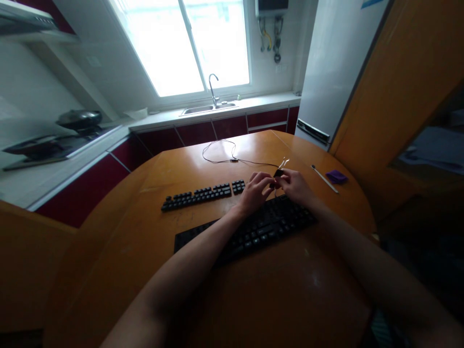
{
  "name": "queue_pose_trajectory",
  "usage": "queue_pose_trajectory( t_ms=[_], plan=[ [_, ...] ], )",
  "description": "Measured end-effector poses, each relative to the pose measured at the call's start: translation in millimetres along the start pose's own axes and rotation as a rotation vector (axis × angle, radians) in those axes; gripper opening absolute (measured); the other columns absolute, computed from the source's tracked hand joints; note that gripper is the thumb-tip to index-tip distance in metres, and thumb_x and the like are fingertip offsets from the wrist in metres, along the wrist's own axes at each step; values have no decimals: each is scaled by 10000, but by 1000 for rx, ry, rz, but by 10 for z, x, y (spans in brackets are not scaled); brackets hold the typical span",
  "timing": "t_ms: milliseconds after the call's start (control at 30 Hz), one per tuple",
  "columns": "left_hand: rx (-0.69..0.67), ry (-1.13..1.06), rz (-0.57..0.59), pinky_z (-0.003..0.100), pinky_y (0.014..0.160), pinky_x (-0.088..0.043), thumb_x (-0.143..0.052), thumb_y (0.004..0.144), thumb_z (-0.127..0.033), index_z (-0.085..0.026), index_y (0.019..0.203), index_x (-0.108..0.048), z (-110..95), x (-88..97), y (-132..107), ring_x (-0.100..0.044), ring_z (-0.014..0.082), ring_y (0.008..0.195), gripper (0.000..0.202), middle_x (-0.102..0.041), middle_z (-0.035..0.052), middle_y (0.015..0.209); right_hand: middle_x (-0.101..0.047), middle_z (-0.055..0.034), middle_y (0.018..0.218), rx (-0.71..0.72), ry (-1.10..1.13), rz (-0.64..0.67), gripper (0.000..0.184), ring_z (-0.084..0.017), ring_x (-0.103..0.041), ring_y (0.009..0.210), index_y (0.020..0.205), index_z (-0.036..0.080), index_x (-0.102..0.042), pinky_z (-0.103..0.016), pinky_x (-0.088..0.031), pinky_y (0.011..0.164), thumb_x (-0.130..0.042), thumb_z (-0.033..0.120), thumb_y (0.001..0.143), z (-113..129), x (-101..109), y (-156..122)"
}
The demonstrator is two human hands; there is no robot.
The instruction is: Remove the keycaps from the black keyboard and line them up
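Over the back right of a black keyboard (266, 229), my two hands meet with bent fingers. My left hand (253, 191) pinches a small black piece that looks like a keycap (271, 185). My right hand (295, 186) is closed on a small dark piece with thin wire loops (284, 162) standing up behind it, like a wire keycap puller. The fingers partly hide both pieces. Left of my hands, loose black keycaps (203, 195) lie in rows on the wooden table (145, 241). My left forearm covers part of the keyboard.
A thin black cable (217, 159) loops across the table's far side. To the right lie a slim white stick with a dark tip (325, 179) and a crumpled purple cloth (336, 177). Beyond the table stand a counter with a sink (197, 110) and a fridge (329, 67).
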State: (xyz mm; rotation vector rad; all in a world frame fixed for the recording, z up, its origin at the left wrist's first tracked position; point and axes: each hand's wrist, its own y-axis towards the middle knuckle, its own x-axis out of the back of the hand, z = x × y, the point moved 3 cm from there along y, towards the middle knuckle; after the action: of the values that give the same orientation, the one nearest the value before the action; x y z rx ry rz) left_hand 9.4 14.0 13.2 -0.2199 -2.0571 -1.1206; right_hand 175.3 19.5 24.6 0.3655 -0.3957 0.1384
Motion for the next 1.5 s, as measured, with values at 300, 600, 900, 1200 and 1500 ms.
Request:
queue_pose_trajectory(
  t_ms=[300,600,900,1200,1500],
  plan=[
    [66,58,-19,435,986,-486,-699,882,-263,-280,1001,-737,23,23,0,-467,247,1145,126,-595,66,1181,-711,-77,724,-65,86,-44,165,-206,-681,666,843,153,-663,-292,-506,620,-588,300,849,-67,-39,19],
    [373,91,-111,486,1001,-418,-811,772,-334,-275,875,-778,309,-41,-26,-481,280,1111,124,-604,58,1135,-729,-98,739,-168,-15,-213,140,-221,-714,705,813,168,-639,-308,-541,667,-603,297,857,-277,57,98],
    [353,305,69,561,933,-394,-795,756,-245,-248,827,-768,470,-145,-120,-433,359,1175,76,-564,86,1235,-738,-110,759,-184,12,-223,120,-217,-719,702,784,168,-625,-318,-553,686,-601,260,857,-262,111,105],
    [365,315,37,527,925,-399,-804,762,-261,-268,1015,-727,420,-104,-113,-444,346,1140,264,-564,98,1198,-744,-120,784,-179,46,-242,152,-220,-721,712,787,160,-639,-329,-564,694,-625,299,847,-276,142,123],
    [420,337,3,518,919,-402,-839,731,-322,-231,943,-722,417,-51,-120,-446,352,1135,259,-558,108,1194,-735,-126,779,-163,54,-238,151,-227,-721,714,798,146,-646,-347,-563,696,-598,280,850,-307,149,139]
  ],
)
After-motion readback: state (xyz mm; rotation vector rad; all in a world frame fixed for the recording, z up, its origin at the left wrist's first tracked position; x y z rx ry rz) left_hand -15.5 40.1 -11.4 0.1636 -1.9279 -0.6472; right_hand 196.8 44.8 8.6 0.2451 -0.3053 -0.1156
